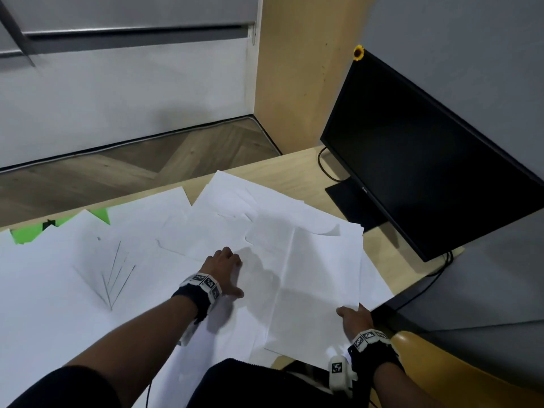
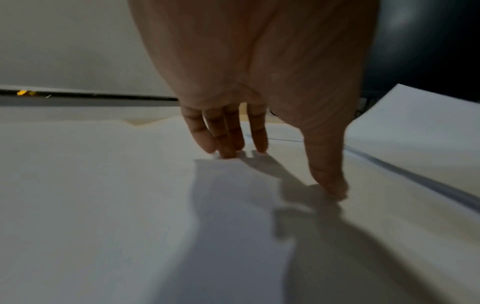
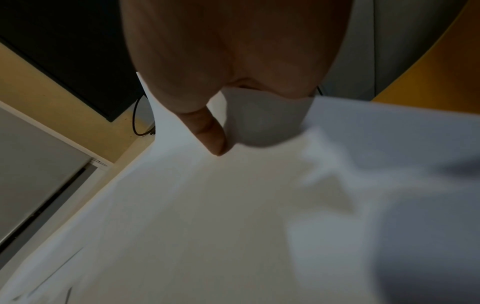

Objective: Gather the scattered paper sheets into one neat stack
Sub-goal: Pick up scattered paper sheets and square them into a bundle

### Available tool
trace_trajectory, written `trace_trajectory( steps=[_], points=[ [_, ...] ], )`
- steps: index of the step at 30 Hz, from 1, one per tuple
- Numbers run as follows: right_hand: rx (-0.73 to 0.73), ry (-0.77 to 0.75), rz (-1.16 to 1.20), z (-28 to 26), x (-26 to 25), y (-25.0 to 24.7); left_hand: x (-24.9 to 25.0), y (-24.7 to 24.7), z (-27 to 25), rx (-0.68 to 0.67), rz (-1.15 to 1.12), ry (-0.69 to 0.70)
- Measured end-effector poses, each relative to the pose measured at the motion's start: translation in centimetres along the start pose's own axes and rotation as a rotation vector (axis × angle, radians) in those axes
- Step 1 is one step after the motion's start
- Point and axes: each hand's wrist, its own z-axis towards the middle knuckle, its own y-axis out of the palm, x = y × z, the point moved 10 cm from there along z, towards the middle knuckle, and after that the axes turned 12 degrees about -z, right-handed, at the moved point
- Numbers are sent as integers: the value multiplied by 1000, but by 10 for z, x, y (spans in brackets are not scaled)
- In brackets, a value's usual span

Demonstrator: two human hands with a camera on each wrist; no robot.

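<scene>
Left hand [image 1: 225,267] presses straight fingers [image 2: 228,133] on the paper sheets [image 1: 206,231]; at 4 o'clock, right hand [image 1: 354,316] pinches 1 sheet corner [image 1: 351,303].

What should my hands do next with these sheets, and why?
Probably slide the sheet pinched by the right hand leftward under the left hand, whose straight fingers press the pile flat. The sheets beyond are fanned and skewed, not yet one stack.

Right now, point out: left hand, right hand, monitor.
left hand [image 1: 226,267], head view, back of the hand, fingers resting on the paper sheets [image 1: 318,278].
right hand [image 1: 354,318], head view, back of the hand pinching a sheet corner.
monitor [image 1: 418,160], head view, middle of the dark screen.
</scene>
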Motion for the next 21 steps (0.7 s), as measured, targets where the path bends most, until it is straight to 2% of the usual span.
trace_trajectory(
  steps=[3,11,15,21],
  points=[
    [31,-16,23,4,1,0,2,7,-6,-59,74,47],
    [36,-10,-5,5,-10,4,6,7,-9,-85,167,-37],
    [45,-24,2,3,-10,5,9,9,-9,-83,215,-24],
    [52,-29,-14,5,-7,3,17,9,-13,-114,93,-15]
  ],
)
